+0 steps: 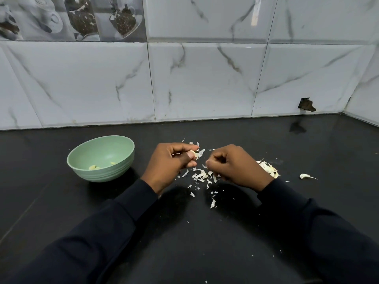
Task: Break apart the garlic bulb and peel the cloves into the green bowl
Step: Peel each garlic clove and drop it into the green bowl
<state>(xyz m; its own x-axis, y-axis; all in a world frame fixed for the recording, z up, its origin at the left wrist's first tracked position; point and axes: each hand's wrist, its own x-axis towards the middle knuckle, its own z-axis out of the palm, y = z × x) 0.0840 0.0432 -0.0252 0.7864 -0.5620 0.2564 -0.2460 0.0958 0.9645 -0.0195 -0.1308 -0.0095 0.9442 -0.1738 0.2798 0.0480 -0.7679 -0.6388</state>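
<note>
Black glossy counter [184, 232], low in the frame, carries scattered papery white garlic skins [200, 175]. Above them the left hand [174, 160] pinches a small pale garlic clove [194, 153] between thumb and fingers. Its long axis seems to run across the frame, tip toward the right hand [233, 165], whose fingers are curled; around what, I cannot tell. Peeling is mid-way. Next: strip the remaining skin, then drop the clove into the round pale-green bowl [114, 173], centre left.
</note>
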